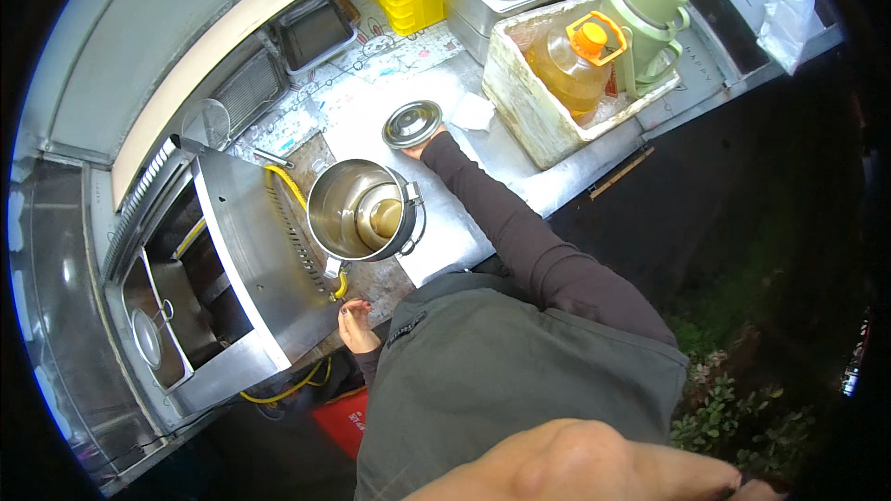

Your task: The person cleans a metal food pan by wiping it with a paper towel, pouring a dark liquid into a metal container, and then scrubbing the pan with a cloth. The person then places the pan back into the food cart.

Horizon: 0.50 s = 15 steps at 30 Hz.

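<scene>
My right hand [416, 147] grips the rim of a round, shiny metal lid [412, 124] over the worktop; the lid hides most of the fingers. Closer to me stands a deep stainless steel pot [334, 212], uncovered, with clasps and a wire handle on its side. Its inside looks yellowish at the bottom, but I cannot tell whether that is liquid or reflection. My left hand [356, 327] is by the near edge of the worktop, below the pot, fingers bent and holding nothing.
Left of the pot is a steel cooking unit [243, 250] with a yellow hose [285, 181]. A foam box [518, 101] holds an oil jug [571, 69] and a green thermos [647, 14]. Behind are steel pans [463, 14], a yellow basket [418, 10] and a tray [317, 35].
</scene>
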Tool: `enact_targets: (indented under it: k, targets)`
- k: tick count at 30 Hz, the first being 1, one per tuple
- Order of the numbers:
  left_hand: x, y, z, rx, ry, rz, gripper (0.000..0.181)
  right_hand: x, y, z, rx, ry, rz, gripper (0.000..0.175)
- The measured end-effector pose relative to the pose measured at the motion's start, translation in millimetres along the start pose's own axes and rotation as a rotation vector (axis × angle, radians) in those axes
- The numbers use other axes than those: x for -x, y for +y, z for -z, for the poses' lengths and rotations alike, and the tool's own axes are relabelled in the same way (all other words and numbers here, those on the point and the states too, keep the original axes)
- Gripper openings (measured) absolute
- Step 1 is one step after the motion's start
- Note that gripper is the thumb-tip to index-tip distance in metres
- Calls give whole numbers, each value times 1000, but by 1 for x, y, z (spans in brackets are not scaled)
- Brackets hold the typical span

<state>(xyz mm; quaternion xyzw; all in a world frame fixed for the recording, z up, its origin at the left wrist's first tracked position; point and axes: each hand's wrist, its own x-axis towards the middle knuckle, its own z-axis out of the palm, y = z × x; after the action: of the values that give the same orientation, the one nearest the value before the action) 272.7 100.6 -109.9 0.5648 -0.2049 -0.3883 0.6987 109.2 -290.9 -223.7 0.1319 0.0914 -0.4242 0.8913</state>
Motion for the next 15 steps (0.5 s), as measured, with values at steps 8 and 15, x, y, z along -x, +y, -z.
enact_targets:
  k: [8, 15]
  targets:
    - [15, 10, 0, -18, 114, -5, 30, 28, -14, -5, 143, 162, 92, 44]
    - [43, 29, 21, -94, 194, -116, 32, 35, -11, -26, 353, 493, 171, 48]
